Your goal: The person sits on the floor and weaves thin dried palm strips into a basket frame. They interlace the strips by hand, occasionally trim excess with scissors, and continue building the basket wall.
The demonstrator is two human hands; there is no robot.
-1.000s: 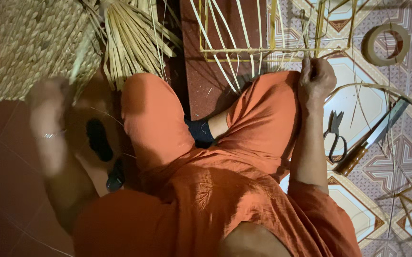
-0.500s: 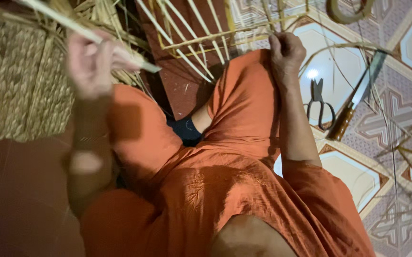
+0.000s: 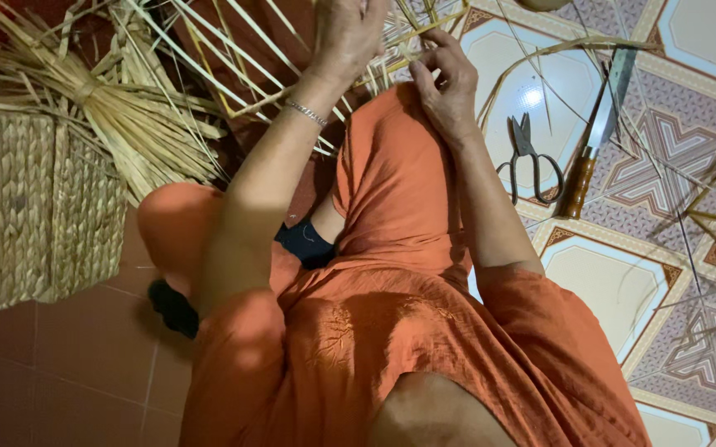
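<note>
A half-woven frame of pale straw strips lies at the top of the view, just beyond the person's raised knee, its long flat strands crossing one another and fanning out over the dark red floor. The left hand is raised over the frame with its back to the camera; its fingers curl down among the strands, but how tightly they close and on which strip cannot be told. A thin bracelet circles that wrist. The right hand rests on the knee at the frame's near edge, fingers bent and pinched on a strip there. Both arms reach out across orange trousers. To the left of the frame lies a tied bundle of straw, its ends splayed, touching a woven basket that stands on the red tiles. To the right, on the patterned floor tiles, a pair of scissors lies just beside a knife with a wooden handle, with loose strips scattered about them.
</note>
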